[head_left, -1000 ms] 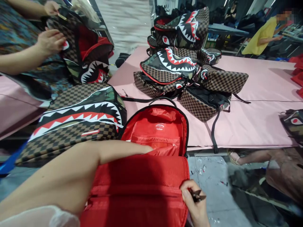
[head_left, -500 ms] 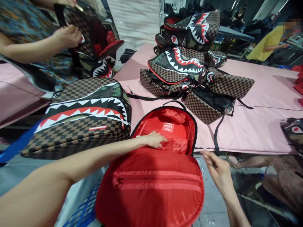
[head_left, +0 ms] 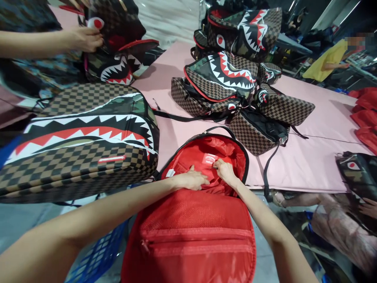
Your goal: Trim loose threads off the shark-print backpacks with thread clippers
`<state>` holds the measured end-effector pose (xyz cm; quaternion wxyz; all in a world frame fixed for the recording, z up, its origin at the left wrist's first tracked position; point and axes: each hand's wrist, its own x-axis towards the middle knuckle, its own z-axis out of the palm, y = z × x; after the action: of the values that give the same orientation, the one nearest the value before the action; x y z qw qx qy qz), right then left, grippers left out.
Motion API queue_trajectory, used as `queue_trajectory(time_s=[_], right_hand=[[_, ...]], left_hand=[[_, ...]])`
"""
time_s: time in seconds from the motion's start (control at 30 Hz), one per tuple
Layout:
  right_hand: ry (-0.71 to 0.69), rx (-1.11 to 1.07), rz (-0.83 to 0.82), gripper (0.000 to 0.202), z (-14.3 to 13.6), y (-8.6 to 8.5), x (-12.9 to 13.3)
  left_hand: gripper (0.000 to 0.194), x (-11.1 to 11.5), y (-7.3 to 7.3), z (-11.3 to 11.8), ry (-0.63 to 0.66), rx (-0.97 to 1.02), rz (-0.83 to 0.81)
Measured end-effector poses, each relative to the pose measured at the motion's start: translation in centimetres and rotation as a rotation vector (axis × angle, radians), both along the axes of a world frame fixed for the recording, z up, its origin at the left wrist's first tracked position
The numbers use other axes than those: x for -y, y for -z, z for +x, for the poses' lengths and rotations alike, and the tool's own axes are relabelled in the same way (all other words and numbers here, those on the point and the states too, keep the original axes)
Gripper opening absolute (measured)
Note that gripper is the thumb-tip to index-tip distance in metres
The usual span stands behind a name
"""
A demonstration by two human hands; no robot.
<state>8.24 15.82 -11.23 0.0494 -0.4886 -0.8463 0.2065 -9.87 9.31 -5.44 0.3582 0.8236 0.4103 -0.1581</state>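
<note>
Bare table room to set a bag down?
Widest: the pink tabletop between the hanging black strap and the red cloth at right. A narrower patch lies between the large shark-print backpack and the bag pile, crossed by a strap. Crowded: the pile, and the open backpack, with left hand and right hand inside.

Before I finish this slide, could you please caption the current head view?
Left hand and right hand inside an open red-lined backpack, beside a checkered shark-mouth backpack.

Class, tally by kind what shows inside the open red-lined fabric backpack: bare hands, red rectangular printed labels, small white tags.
Bare hands: 2 (left hand, right hand)
Red rectangular printed label: 1
Small white tag: 1
Total in the backpack: 4
</note>
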Motion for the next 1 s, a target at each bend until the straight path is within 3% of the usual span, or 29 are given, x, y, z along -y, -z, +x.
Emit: queue_trajectory(time_s=[0.1,0.2,0.4,0.57,1.0], right_hand=[[0.038,0.016,-0.003,0.018,1.1,-0.3,-0.7],[0.083,0.026,-0.008,0.026,2.7,-0.7,-0.9],[0.016,0.079,0.098,0.044,4.0,-0.9,0.2],[-0.118,0.086,0.216,0.015,3.6,-0.5,-0.1],[-0.159,0.092,0.252,0.012,3.4,-0.2,-0.7]], left_hand=[[0.043,-0.1,-0.2,-0.2,-0.007,0.040,-0.013],[0.042,-0.2,0.0,-0.5,-0.002,0.078,-0.012],[0.043,-0.6,0.5,-0.4,0.007,0.060,-0.026],[0.043,-0.9,0.4,0.0,0.017,-0.025,-0.057],[0.042,-1.0,-0.1,0.2,-0.014,-0.040,-0.079]])
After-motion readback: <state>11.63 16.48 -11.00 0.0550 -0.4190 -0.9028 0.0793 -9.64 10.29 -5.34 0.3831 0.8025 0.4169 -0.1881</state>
